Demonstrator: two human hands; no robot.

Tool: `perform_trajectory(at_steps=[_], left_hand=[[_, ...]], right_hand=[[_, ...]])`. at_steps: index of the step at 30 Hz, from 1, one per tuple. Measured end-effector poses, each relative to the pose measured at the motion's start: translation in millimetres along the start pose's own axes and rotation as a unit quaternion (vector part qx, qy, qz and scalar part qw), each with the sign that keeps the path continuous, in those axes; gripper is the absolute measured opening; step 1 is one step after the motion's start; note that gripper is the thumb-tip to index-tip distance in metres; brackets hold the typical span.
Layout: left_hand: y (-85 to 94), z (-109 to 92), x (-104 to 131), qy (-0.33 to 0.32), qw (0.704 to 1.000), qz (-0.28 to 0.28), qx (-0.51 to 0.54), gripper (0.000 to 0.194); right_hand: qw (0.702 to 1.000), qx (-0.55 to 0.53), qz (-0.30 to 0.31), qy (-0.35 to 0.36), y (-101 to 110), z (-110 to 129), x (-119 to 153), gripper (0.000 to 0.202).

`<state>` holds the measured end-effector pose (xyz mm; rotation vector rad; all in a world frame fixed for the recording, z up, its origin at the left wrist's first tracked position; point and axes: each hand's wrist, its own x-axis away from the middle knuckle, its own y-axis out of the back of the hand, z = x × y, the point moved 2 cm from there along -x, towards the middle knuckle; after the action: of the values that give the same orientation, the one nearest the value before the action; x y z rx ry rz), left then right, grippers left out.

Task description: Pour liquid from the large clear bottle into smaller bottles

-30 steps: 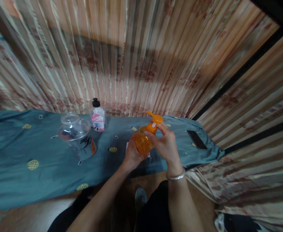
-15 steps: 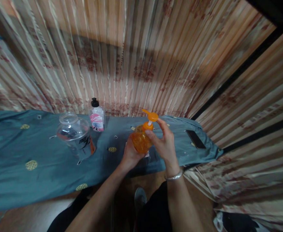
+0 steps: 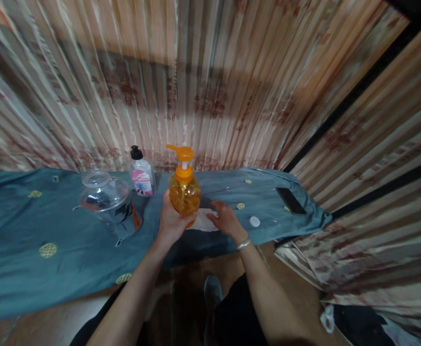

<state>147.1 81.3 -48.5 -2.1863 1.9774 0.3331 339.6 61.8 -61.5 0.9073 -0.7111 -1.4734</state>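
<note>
On the teal cloth-covered desk [image 3: 12,226], room runs beyond the right hand [image 3: 229,219], between the orange-topped amber pump bottle [image 3: 184,194] and flat black phone [image 3: 291,201]; leftward, a clear plastic jar [image 3: 104,202] and black-capped bottle [image 3: 141,179] block passage.

Surface [image 3: 12,230]: teal cloth, pineapple print.
Curtain [image 3: 138,86]: pleated, reddish pattern, behind surface's far edge.
Bar [image 3: 354,96]: black, slanting, near right end.
Floor [image 3: 300,288]: brownish.
Light: dim.
</note>
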Motion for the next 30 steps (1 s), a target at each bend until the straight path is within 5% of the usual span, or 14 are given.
perform_trajectory(at_steps=[7,14,22,26,30], left_hand=[[19.6,7.6,-2.7,0.02,0.998,-0.02,-0.052,0.074],[24.8,15.5,-0.4,0.029,0.997,-0.017,-0.071,0.077],[22.5,19.7,-0.5,0.028,0.998,-0.012,-0.054,0.078],[14.4,17.9,1.2,0.027,0.999,0.0,-0.036,0.078],[3.1,15.6,4.0,0.02,0.999,0.014,-0.021,0.08]], right_hand=[[0.992,0.062,0.082,0.078,-28.9,22.0,10.1,0.067],[0.989,0.089,0.067,0.1,-46.8,38.2,10.4,0.018],[0.993,-0.086,-0.065,-0.048,-32.0,2.4,-10.6,0.016],[0.962,-0.224,-0.122,-0.099,-24.0,-11.2,-26.0,0.02],[0.912,-0.371,-0.136,-0.11,-28.9,3.0,-34.5,0.032]])
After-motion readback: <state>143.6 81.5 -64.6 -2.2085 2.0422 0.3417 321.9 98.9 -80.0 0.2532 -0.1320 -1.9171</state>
